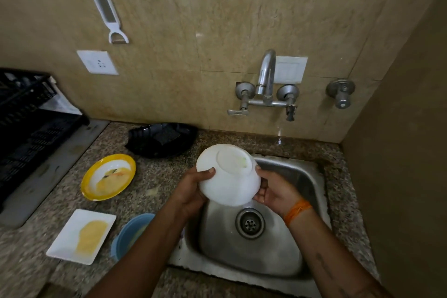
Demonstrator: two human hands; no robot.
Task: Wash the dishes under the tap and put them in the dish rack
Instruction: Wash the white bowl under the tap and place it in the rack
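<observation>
Left hand: the left hand (193,185) grips the white bowl (228,174) at its 9 o'clock side, thumb over the outer wall, the other fingers hidden behind it.
Right hand: the right hand (273,191) holds the same bowl at its 3 o'clock side, fingers curled round the rim; an orange thread (296,211) circles the wrist.
Bowl: tilted with its base toward the camera, held above the sink (302,176), just at 12 o'clock of the drain (250,223).
Tap: the tap (266,80) is on the wall at 12 o'clock of the bowl; no running water can be made out.
Waiting dishes: on the worktop (154,191) at 9 o'clock of the sink lie a yellow-rimmed plate (108,176), a white rectangular plate (81,236) and a blue bowl (130,232), the two plates smeared with yellow.
Dish rack: the black dish rack (31,128) stands at far 9 o'clock; nothing washed can be seen in the part that shows.
Progress: early, by my reading; the white bowl is in hand and at least three dishes remain.
Hard to tell: the rack is cut off by the frame edge; the left forearm covers part of the blue bowl; the white bowl's inside faces away; the black tray (162,139) at 10 o'clock holds something dark I cannot identify.
</observation>
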